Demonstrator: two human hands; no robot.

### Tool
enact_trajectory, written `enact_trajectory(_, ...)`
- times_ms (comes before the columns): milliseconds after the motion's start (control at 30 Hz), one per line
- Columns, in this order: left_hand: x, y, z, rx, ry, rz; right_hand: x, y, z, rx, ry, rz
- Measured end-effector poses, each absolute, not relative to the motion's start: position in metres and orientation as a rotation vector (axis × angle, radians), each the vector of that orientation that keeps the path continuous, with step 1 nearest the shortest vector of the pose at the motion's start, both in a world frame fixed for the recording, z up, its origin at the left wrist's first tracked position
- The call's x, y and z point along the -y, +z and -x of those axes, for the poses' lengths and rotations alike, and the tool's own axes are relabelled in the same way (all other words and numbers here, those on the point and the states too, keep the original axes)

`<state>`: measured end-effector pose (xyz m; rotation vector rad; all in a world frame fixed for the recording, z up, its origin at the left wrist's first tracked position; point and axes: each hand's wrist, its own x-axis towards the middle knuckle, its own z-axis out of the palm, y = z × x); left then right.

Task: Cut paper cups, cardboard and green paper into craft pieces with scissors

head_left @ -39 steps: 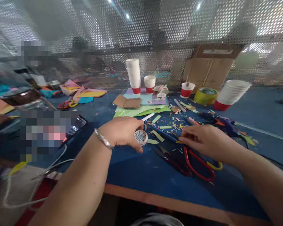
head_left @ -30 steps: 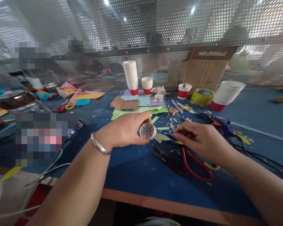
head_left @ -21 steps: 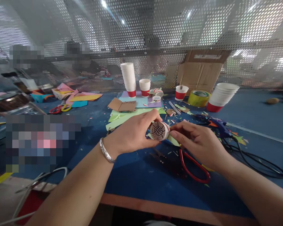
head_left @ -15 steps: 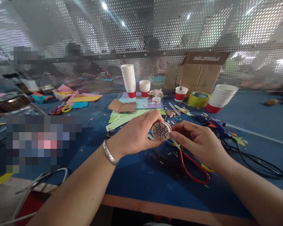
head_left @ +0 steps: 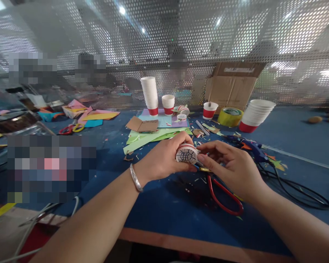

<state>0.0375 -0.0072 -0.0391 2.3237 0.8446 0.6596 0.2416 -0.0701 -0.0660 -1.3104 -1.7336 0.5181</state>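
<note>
My left hand (head_left: 164,155), with a silver bangle at the wrist, holds a round paper-cup base (head_left: 186,154). Its white face bears black lines like a turtle shell, and a red stripe runs round its side. Thumb and index finger of my right hand (head_left: 230,164) are bent together at the base's right edge; whatever lies between them is hidden. Beneath that hand lie red-handled scissors (head_left: 226,201), partly covered by it. Beyond the hands, small turtle-like cup pieces (head_left: 182,111) rest on coloured paper.
Stacked paper cups (head_left: 149,95), another cup stack (head_left: 256,115), yellow tape (head_left: 230,117) and a cardboard box (head_left: 233,86) stand at the back. Green paper (head_left: 148,138) and scraps litter the middle. A blue glue gun (head_left: 252,149) trails a black cable (head_left: 296,188) at right.
The cup base has tipped, so its patterned face looks more downward. My left hand has turned slightly with it. The pale green strip under my right thumb no longer shows.
</note>
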Motion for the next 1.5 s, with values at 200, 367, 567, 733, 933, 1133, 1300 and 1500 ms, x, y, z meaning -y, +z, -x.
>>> enact_trajectory(200,0.01,-0.041,-0.041,-0.851,0.697,-2.313,0.071,-0.071,-0.241,1.779,0.292,1.238)
enact_trajectory(367,0.012,-0.041,-0.04,-0.771,0.698,-2.265,0.072,-0.071,-0.241,1.754,0.294,1.199)
enact_trajectory(567,0.015,-0.04,-0.04,-0.725,0.67,-2.198,0.073,-0.071,-0.243,1.736,0.312,1.179)
enact_trajectory(733,0.018,-0.036,-0.04,-0.733,0.653,-2.255,0.075,-0.071,-0.245,1.703,0.368,1.23)
enact_trajectory(933,0.016,-0.037,-0.041,-0.744,0.667,-2.219,0.07,-0.069,-0.248,1.655,0.606,1.303)
enact_trajectory(1133,0.012,-0.047,-0.05,-0.845,0.667,-1.944,0.062,-0.072,-0.253,1.739,0.442,1.325)
enact_trajectory(1300,0.009,-0.055,-0.054,-0.857,0.704,-1.743,0.06,-0.074,-0.253,1.981,0.226,1.351)
enact_trajectory(1500,0.007,-0.058,-0.054,-0.973,0.787,-1.705,0.048,-0.069,-0.249,2.058,0.113,1.365)
